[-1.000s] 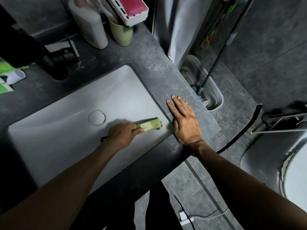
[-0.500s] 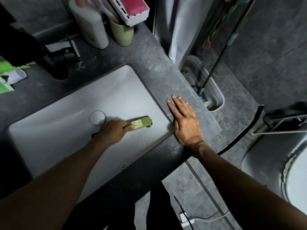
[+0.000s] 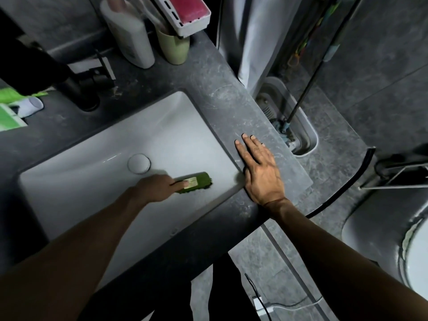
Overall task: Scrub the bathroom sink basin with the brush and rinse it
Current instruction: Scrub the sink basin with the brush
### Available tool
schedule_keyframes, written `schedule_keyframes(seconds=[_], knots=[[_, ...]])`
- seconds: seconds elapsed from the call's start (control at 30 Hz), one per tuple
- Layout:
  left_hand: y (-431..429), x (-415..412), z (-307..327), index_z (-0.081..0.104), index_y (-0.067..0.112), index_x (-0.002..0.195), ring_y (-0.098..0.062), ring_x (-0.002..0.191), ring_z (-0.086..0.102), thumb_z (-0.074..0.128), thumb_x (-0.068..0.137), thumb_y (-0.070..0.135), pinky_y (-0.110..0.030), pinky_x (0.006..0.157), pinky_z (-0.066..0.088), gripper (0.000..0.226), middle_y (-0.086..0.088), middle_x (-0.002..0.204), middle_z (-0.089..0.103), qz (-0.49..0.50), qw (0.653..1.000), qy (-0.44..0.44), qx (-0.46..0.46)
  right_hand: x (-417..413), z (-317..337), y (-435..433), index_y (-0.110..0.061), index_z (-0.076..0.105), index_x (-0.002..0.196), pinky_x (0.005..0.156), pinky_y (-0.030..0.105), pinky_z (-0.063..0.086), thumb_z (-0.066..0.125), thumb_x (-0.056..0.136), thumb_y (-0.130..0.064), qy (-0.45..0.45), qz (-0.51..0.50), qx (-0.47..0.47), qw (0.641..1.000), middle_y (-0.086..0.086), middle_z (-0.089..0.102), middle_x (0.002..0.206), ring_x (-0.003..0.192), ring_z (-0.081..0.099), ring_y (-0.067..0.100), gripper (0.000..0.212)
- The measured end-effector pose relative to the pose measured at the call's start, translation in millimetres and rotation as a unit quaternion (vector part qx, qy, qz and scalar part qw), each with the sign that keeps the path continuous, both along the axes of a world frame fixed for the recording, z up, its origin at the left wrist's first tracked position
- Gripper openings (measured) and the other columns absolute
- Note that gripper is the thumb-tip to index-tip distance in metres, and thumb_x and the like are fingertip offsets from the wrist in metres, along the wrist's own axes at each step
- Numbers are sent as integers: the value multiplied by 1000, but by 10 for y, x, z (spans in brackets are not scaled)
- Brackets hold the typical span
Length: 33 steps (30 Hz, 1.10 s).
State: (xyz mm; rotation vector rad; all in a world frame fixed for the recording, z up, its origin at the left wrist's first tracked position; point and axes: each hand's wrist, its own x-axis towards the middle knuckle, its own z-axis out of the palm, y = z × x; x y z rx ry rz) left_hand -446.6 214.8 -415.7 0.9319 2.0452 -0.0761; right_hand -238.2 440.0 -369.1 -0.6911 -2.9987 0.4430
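Note:
A white rectangular sink basin (image 3: 97, 181) is set into a dark grey stone counter (image 3: 222, 96). My left hand (image 3: 154, 187) grips a green scrub brush (image 3: 196, 183) and holds its head down on the basin floor, right of the round drain plug (image 3: 139, 163). The index finger lies along the brush's back. My right hand (image 3: 260, 172) rests flat, fingers straight, on the counter at the basin's right rim. A black faucet (image 3: 85, 89) stands behind the basin.
At the back of the counter stand a white bottle (image 3: 129, 35), a pale green cup (image 3: 172, 49) and a white rack with a red insert (image 3: 185, 15). Green packaging (image 3: 11, 112) lies far left. A mop bucket (image 3: 296, 126) and toilet (image 3: 393, 239) sit on the floor at right.
The left hand drew the brush back from the basin's right wall toward the drain, then pushed it slightly right again. The right hand stayed flat on the counter.

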Motion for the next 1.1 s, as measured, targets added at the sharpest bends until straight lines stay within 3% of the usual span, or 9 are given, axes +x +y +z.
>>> schedule_keyframes(seconds=[0.17, 0.3, 0.4, 0.47, 0.6, 0.77, 0.87, 1.0, 1.1], knots=[[629, 509, 300, 63, 23, 97, -21, 76, 62, 28, 93, 80, -36, 74, 53, 67, -4, 81, 63, -22, 999, -29, 32, 5, 22, 0, -25, 22, 157, 122, 46, 16, 42, 89, -16, -5, -1, -12, 1000, -3, 13, 165, 152, 7, 17, 71], [254, 397, 284, 58, 32, 119, -24, 94, 62, 28, 99, 72, -37, 82, 51, 54, -8, 107, 64, 20, 998, -57, 1, 11, 19, -4, -25, 21, 157, 122, 45, 15, 46, 89, -12, -1, 1, -13, 1000, -4, 12, 165, 152, 6, 17, 73], [-403, 117, 161, 51, 38, 142, -26, 102, 59, 5, 74, 96, -35, 78, 43, 101, -10, 117, 59, 31, 997, -42, -62, -2, 2, -9, -25, 23, 157, 122, 44, 15, 50, 89, -8, 7, 0, -10, 1000, -4, 13, 165, 152, 7, 17, 75], [-690, 38, 120, 57, 31, 139, -23, 95, 59, 2, 65, 100, -33, 73, 41, 115, -6, 107, 60, 48, 994, -22, -95, 8, -5, -14, -24, 23, 156, 122, 45, 16, 50, 88, -8, 10, 3, -9, 1000, -3, 14, 165, 152, 7, 18, 75], [-259, 358, 287, 54, 28, 139, -26, 101, 60, 27, 101, 69, -34, 77, 45, 62, -9, 116, 60, 31, 999, -1, -21, 7, -12, -5, -24, 23, 157, 121, 46, 17, 50, 88, -7, 7, 2, -11, 1000, -4, 14, 165, 152, 8, 18, 76], [599, 683, 442, 59, 20, 102, -21, 80, 61, 27, 102, 68, -37, 76, 53, 58, -5, 87, 62, 5, 1000, 13, 18, 11, 15, -1, -26, 22, 157, 123, 46, 14, 47, 90, -13, -4, 5, -15, 1000, -3, 13, 165, 152, 5, 17, 73], [33, 453, 305, 53, 29, 114, -20, 84, 57, 29, 104, 63, -36, 72, 49, 43, -4, 99, 58, -31, 999, 35, 2, 8, 26, -5, -26, 21, 157, 123, 45, 13, 46, 90, -12, 0, 3, -19, 1000, -4, 13, 165, 152, 5, 16, 73], [-1015, 160, 246, 67, 24, 100, -22, 90, 60, 9, 78, 88, -32, 73, 45, 90, -7, 109, 67, 28, 988, 35, -146, 20, -2, -17, -25, 22, 157, 124, 40, 9, 50, 89, -10, 11, 2, -3, 1000, -3, 13, 165, 152, 5, 16, 75], [-1049, 173, 325, 65, 22, 91, -21, 88, 62, 9, 77, 88, -32, 74, 45, 87, -7, 103, 68, 40, 987, 31, -151, 11, -4, -18, -24, 22, 157, 124, 42, 11, 50, 88, -9, 9, 4, -3, 1000, -3, 13, 165, 152, 5, 17, 76]])
